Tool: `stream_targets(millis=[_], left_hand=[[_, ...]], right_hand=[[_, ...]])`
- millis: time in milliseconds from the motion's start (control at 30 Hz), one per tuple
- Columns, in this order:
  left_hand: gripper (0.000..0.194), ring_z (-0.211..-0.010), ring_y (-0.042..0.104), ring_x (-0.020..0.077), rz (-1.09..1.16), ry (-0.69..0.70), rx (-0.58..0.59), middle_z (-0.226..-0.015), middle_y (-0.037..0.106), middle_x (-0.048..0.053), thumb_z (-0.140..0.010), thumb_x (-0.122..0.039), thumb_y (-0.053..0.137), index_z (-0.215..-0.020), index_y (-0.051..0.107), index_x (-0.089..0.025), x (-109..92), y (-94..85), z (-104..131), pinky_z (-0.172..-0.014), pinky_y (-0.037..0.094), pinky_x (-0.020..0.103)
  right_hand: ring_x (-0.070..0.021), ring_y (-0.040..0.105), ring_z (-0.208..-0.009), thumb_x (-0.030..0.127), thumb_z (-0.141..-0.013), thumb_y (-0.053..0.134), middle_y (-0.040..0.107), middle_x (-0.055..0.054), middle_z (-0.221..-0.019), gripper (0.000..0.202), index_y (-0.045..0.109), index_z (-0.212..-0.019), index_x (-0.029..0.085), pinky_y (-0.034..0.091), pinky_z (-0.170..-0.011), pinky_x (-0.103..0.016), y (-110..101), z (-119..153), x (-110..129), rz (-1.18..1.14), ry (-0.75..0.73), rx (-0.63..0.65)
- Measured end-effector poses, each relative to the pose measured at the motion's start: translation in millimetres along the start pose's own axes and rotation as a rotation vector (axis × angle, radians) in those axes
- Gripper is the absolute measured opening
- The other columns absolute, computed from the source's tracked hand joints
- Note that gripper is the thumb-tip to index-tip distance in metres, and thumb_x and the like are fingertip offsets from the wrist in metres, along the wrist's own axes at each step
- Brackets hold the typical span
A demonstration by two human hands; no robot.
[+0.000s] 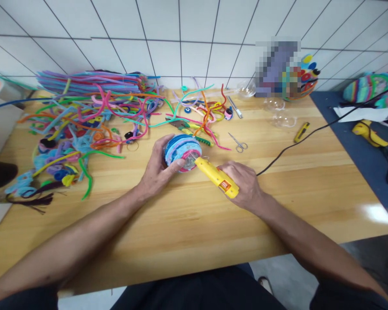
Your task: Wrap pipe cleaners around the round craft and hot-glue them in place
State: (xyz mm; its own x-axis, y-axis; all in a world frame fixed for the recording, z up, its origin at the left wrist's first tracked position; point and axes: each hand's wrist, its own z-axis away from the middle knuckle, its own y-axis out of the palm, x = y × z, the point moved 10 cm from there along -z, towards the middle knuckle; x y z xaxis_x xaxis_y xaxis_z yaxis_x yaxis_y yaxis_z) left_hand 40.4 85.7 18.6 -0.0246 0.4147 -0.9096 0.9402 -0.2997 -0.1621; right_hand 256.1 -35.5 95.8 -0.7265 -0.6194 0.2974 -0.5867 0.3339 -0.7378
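Observation:
My left hand [158,165] is wrapped round the left side of a ball [183,148] covered in blue, light blue and pink pipe cleaners. A clear patch on the ball's lower right side is bare of pipe cleaner. In my right hand [244,183] is a yellow hot glue gun [217,176], its fingers closed about the handle. The gun's nozzle points up and left at the bare patch, close to it or touching; I cannot tell which. A black cord runs from behind my right hand toward the upper right.
Loose pipe cleaners [93,125] and a bundle [93,82] lie at the left and back. Pliers [181,125], small scissors [238,143] and a yellow utility knife [301,132] rest beyond the ball. Clear plastic domes [284,119] stand back right. Another yellow tool [368,132] lies far right.

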Motion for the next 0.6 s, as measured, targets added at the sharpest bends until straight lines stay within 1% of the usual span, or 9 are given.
stream_targets(millis=[100,233,333,433,500,600], left_hand=[[0.076,-0.144,0.071,0.032,-0.009,0.002,0.002,-0.159,0.065,0.012,-0.102,-0.061,0.085,-0.165,0.053,-0.033,-1,-0.4,0,-0.125,0.061,0.052],[0.075,-0.141,0.072,0.0313,-0.017,-0.002,0.0,-0.157,0.067,0.012,-0.103,-0.061,0.084,-0.164,0.052,-0.031,-2,-1.1,-1,-0.122,0.063,0.051],[0.075,-0.143,0.071,0.0318,-0.015,-0.002,0.001,-0.159,0.066,0.013,-0.103,-0.061,0.084,-0.164,0.052,-0.031,-2,-0.8,-1,-0.124,0.062,0.052],[0.076,-0.146,0.069,0.0331,-0.014,0.012,0.01,-0.163,0.064,0.013,-0.102,-0.061,0.085,-0.165,0.052,-0.032,-2,0.3,-1,-0.128,0.059,0.055],[0.076,-0.147,0.069,0.0334,-0.015,0.015,0.017,-0.163,0.063,0.013,-0.102,-0.061,0.084,-0.165,0.052,-0.033,-1,0.9,-1,-0.129,0.059,0.056],[0.077,-0.148,0.068,0.0338,-0.019,0.017,0.021,-0.163,0.063,0.013,-0.102,-0.061,0.085,-0.166,0.052,-0.033,-1,0.7,-1,-0.129,0.059,0.057]], right_hand=[[-0.0214,0.07,-0.075,0.026,-0.112,0.064,0.078,-0.003,-0.09,0.009,0.07,-0.119,0.024,0.052,-0.068,-0.035,-3,2,-3,0.039,0.004,0.003],[-0.02,0.069,-0.074,0.023,-0.113,0.063,0.078,-0.003,-0.091,0.007,0.067,-0.119,0.024,0.051,-0.066,-0.034,-5,1,-2,0.047,-0.016,-0.016],[-0.0203,0.07,-0.075,0.024,-0.114,0.062,0.078,-0.004,-0.091,0.007,0.067,-0.119,0.023,0.053,-0.067,-0.034,-4,0,0,0.036,-0.02,-0.021],[-0.0213,0.072,-0.077,0.028,-0.116,0.057,0.079,-0.004,-0.091,0.012,0.068,-0.118,0.024,0.054,-0.068,-0.036,2,-2,2,0.024,-0.012,0.003],[-0.0216,0.072,-0.077,0.027,-0.117,0.054,0.079,-0.005,-0.091,0.015,0.069,-0.117,0.024,0.054,-0.068,-0.037,5,-4,6,0.018,-0.021,0.011],[-0.0211,0.071,-0.074,0.023,-0.116,0.053,0.079,-0.005,-0.09,0.015,0.069,-0.116,0.023,0.053,-0.067,-0.037,6,-7,14,0.013,-0.054,-0.006]])
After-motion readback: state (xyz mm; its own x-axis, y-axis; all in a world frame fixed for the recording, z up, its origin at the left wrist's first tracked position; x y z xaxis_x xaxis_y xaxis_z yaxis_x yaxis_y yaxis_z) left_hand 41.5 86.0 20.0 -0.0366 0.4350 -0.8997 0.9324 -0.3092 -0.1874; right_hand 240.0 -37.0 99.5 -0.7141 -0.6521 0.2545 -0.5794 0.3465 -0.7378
